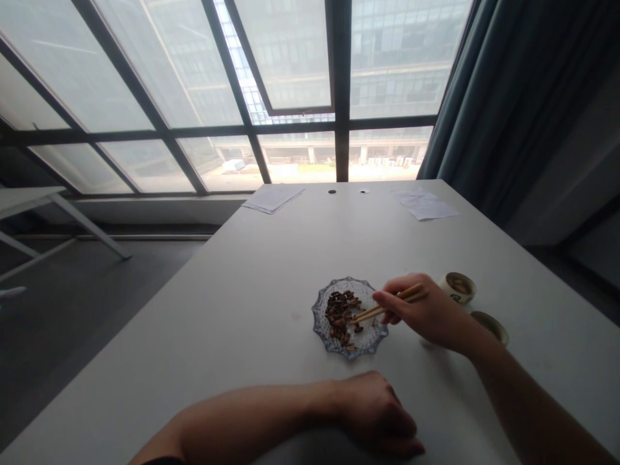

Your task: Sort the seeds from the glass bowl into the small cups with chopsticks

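Chopsticks at dark pieces in a glass dish

Papers lie near the far corners of the desk. Toward its right edge, my wrist partly hides one of two cups; the farther holds something unclear. My right hand pinches the chopsticks; my curled left hand is between dish and near edge.

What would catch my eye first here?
Probably the scalloped glass dish of small dark-brown pieces on the white table, where the right hand holds chopsticks with their tips among the pieces. Nearer the viewer, the left hand is curled. Beyond the table's far edge, bright windows fill much of the upper picture.
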`<state>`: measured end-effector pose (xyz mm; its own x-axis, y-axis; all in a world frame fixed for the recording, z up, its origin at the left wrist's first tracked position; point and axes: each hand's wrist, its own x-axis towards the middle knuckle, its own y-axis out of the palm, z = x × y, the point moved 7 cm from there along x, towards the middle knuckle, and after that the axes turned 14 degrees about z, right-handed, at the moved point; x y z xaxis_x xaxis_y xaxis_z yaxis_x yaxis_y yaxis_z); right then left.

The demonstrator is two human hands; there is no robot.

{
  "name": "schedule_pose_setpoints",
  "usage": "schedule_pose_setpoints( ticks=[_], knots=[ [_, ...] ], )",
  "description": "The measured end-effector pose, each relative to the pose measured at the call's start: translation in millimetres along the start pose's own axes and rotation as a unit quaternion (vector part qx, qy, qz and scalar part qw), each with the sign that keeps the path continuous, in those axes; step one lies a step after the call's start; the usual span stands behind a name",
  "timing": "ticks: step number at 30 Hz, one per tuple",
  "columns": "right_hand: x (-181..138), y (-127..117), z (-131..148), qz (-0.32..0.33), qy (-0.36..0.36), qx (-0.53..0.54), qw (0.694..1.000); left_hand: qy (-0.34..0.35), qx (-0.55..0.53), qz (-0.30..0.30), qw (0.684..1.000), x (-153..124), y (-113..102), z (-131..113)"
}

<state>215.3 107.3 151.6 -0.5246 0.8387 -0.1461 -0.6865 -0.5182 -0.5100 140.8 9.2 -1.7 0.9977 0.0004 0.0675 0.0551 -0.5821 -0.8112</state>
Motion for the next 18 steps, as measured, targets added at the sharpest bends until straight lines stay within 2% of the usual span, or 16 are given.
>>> schedule_pose_setpoints(
  ticks=[4, 12, 15, 18],
  knots=[
    [-5, -9, -3, -0.035, 0.025, 0.017, 0.999, -0.005, 0.007, 0.006, 1.000, 0, 3, 1],
    [5, 5, -1, -0.022, -0.009, -0.021, 0.999, 0.001, -0.006, 0.003, 1.000, 0, 3, 2],
    [-4, -7, -1, -0.043, -0.006, -0.014, 0.999, 0.013, -0.013, -0.012, 1.000, -2, 1, 0],
    [-24, -37, -5, -0.116, 0.004, 0.037, 0.993, 0.018, -0.018, -0.030, 0.999, -3, -2, -1]
  ],
)
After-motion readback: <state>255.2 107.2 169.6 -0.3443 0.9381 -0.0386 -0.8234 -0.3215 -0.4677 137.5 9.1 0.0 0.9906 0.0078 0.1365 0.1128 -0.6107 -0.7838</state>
